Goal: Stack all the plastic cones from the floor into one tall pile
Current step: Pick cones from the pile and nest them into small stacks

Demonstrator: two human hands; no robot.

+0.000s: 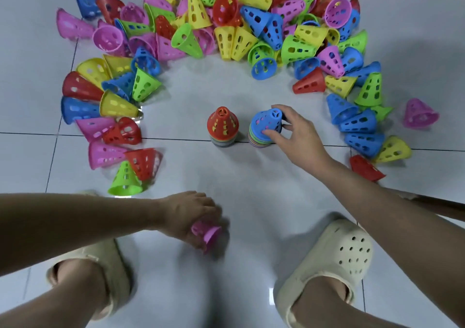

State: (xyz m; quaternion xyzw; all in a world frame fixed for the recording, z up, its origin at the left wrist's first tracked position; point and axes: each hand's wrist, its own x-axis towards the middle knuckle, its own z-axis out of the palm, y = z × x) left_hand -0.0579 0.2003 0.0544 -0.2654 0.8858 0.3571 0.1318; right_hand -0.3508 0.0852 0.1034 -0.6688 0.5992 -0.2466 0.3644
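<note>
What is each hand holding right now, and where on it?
Left hand grips a pink cone around its narrow end. Right hand grips the blue cone topping the right stack, by its sides.

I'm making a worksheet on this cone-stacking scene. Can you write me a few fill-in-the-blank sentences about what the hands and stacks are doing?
1. The left hand holds a loose cone whose colour is ____.
2. The right hand grips the stack topped by a ____ cone.
3. The other stack, touched by neither hand, has a ____ cone on top.
4. Both stacks stand upright on the ____.

Missing words: pink; blue; red; floor
</note>
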